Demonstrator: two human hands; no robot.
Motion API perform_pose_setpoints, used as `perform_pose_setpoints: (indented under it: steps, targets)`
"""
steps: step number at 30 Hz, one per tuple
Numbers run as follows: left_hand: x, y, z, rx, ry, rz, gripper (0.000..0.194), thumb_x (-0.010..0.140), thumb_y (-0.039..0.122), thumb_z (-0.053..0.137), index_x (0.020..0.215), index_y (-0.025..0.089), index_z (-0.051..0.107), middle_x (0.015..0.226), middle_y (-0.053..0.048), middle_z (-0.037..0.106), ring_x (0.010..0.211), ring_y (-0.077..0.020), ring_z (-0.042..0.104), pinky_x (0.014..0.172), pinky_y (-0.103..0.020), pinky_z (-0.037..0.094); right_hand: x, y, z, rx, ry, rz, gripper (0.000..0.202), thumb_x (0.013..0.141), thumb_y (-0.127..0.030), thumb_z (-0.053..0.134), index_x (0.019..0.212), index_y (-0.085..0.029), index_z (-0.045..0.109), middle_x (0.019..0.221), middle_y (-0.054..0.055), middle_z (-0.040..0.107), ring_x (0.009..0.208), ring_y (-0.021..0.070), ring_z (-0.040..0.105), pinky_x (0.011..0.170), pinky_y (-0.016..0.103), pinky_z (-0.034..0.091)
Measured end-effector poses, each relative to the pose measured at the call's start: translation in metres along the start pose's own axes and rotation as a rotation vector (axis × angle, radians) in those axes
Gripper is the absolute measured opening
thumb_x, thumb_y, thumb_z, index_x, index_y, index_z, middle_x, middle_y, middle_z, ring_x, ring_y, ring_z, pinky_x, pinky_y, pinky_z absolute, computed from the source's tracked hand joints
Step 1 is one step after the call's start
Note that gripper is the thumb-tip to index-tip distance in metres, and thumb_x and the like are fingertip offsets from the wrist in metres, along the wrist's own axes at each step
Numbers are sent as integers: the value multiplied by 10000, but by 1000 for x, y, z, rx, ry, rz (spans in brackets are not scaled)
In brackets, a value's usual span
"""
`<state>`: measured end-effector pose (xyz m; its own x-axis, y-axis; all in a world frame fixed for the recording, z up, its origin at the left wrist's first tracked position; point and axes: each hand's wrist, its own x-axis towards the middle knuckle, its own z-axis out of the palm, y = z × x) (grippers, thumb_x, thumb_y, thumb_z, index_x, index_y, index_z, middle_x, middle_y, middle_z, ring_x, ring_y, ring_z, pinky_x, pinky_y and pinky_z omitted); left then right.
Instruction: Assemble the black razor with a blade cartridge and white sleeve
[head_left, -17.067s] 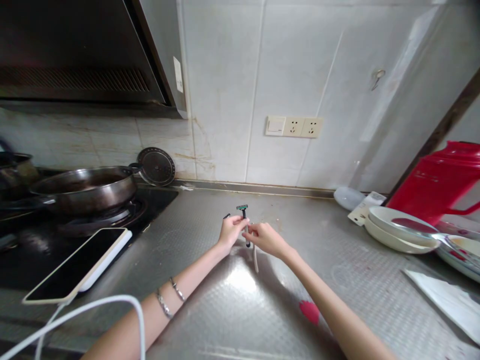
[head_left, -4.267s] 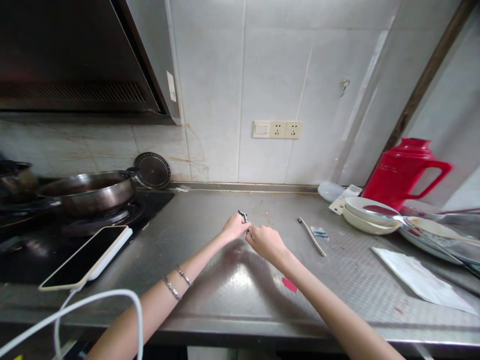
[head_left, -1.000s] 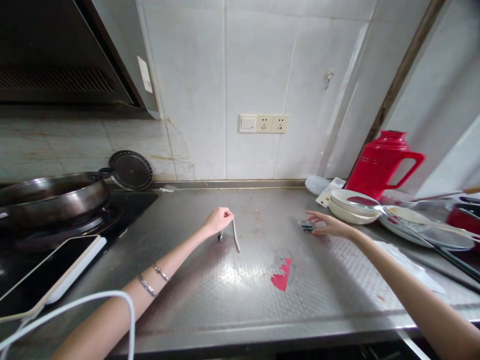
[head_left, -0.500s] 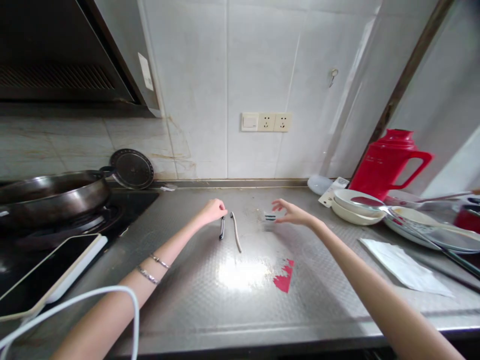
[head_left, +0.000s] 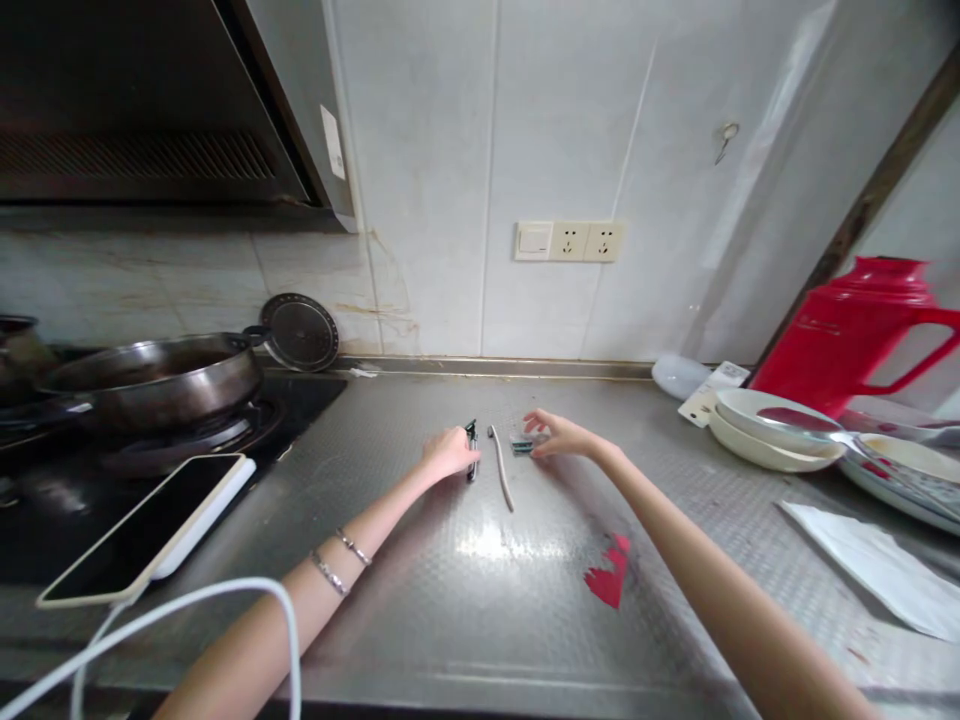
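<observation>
My left hand [head_left: 450, 452] is closed at a slim black-and-silver object [head_left: 472, 468]; its fingers hide part of it, and I cannot make out its kind. Just to the right, a thin off-white stick [head_left: 502, 470] with a dark end lies on the metal counter [head_left: 420, 610], touched by neither hand. Beyond that stick is my right hand [head_left: 559, 436], fingers curved, the thumb and lower fingers at a small clear piece with dark stripes [head_left: 522, 446]. A torn red scrap [head_left: 611, 575] lies nearer to me, left of my right forearm.
At left a pan [head_left: 172, 380] sits on the black stove, with a phone [head_left: 142, 530] and white cable [head_left: 202, 590] in front. A round dark lid [head_left: 300, 332] leans on the wall. Right: a red thermos [head_left: 840, 335], stacked bowls [head_left: 772, 445] and a white tissue [head_left: 870, 565].
The view has swung left. My right hand has moved left toward the off-white stick, and the clear striped piece moved with it. My left hand sits lower along the black-and-silver object.
</observation>
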<state>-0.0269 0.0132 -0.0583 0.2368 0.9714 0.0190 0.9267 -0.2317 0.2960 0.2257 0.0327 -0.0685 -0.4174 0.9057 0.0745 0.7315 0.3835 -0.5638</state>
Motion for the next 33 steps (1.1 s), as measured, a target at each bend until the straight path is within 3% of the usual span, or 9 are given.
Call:
perform_pose_setpoints:
  steps: [9,12,14,18,22,27,33]
  targets:
    - [3,-1,3,13,-16,-39,254,665,366,524,725,161,662,743,-101,669,697,-198,613,558,-245,395,-1,4,3,73,54,14,620,580,-254,682,1155,-139,481,1081,92,603,991,198,543,819,274,417]
    - [2,-4,7,21,-7,-45,253,677,366,521,715,161,666,750,-99,671,709,-189,614,576,-238,397,-4,9,-5,54,205,27,355,672,-312,597,976,-130,590,973,88,644,888,181,580,760,245,420]
    - [1,-5,9,21,-8,-38,266,686,383,519,675,159,662,733,-93,667,696,-185,611,570,-236,389,-9,16,-12,-52,326,127,254,743,-358,501,776,-135,618,789,70,659,743,168,590,660,233,410]
    - [2,-12,5,-5,-10,-2,346,728,439,488,631,150,651,666,-75,652,647,-167,600,565,-229,376,-28,34,-22,-346,437,401,368,792,-411,396,600,-164,589,607,48,608,592,151,549,504,220,316]
    - [9,-33,-7,61,112,-43,349,799,376,405,700,163,663,774,-99,677,755,-199,620,627,-262,407,-48,50,-21,-537,378,544,359,788,-385,384,594,-177,604,670,73,633,622,166,570,477,226,275]
    - [19,-73,-18,211,234,-138,372,843,306,333,835,154,673,896,-148,675,852,-237,625,722,-327,434,-59,60,-13,-581,354,586,383,808,-399,343,670,-198,639,763,94,661,699,197,601,497,235,297]
    - [22,-109,-19,277,226,-212,378,844,270,324,861,135,676,911,-165,669,875,-264,626,727,-355,453,-60,58,-11,-570,345,603,397,812,-420,342,667,-204,641,752,88,661,691,202,604,491,240,295]
